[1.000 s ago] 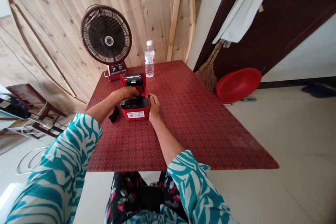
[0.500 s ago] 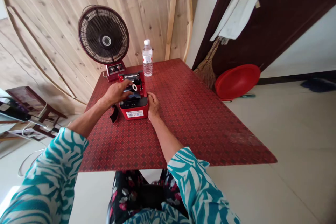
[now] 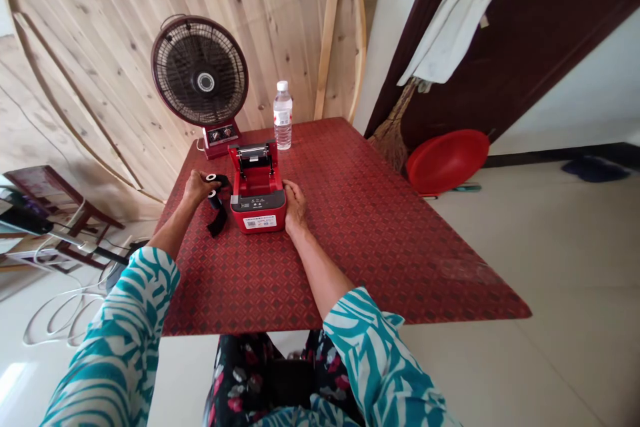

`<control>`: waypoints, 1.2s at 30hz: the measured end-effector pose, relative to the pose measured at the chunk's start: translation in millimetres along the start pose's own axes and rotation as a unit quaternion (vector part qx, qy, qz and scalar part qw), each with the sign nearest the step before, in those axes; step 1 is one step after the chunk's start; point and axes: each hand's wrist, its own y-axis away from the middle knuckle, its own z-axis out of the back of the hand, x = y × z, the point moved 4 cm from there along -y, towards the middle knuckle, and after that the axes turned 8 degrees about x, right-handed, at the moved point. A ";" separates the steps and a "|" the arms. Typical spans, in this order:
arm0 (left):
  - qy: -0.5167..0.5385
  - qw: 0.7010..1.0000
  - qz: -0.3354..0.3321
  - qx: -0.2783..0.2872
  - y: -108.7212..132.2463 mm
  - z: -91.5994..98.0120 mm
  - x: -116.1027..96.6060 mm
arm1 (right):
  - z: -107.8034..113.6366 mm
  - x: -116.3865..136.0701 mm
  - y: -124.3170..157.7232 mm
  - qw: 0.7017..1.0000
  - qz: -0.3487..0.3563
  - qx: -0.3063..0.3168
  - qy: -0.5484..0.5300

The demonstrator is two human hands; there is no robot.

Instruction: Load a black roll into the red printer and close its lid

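A red and black label printer (image 3: 258, 203) stands on the table with its lid tilted up at the back, showing a red inner bay with no roll in it. Cupped against the printer's right side, my right hand (image 3: 295, 205) holds it, its fingers partly hidden behind the corner. To the left of the printer, my left hand (image 3: 198, 187) is closed on a black ribbon roll (image 3: 218, 181) with a white core. Just below that hand, another black roll with a pale core (image 3: 214, 199) and a loose black strip (image 3: 217, 221) are near the tabletop.
A dark red fan (image 3: 200, 80) and a clear water bottle (image 3: 283, 121) stand at the back of the patterned red table (image 3: 360, 233). Beyond the right edge are a broom (image 3: 393, 137) and a red basin (image 3: 447, 161). White cable (image 3: 60, 313) lies on the floor at left.
My left hand has moved left and out of the printer, carrying the black roll to the table beside it. The printer bay now shows bare. My right hand stays at the printer's side.
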 end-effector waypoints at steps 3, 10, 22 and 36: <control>-0.032 0.998 -0.005 0.048 -0.5 0.0 2.9 | -0.5 0.5 -0.8 1.000 0.004 0.001 0.007; -0.009 0.994 0.026 0.108 4.4 -0.1 0.0 | -1.1 -0.9 -2.6 1.000 0.005 0.004 -0.001; 0.290 0.956 -0.037 0.008 43.7 15.0 47.0 | -2.2 -5.6 -4.1 1.000 -0.014 0.006 -0.027; 0.021 0.997 -0.068 0.020 57.9 -23.6 48.8 | -1.0 -4.9 -1.7 0.999 -0.031 -0.004 -0.033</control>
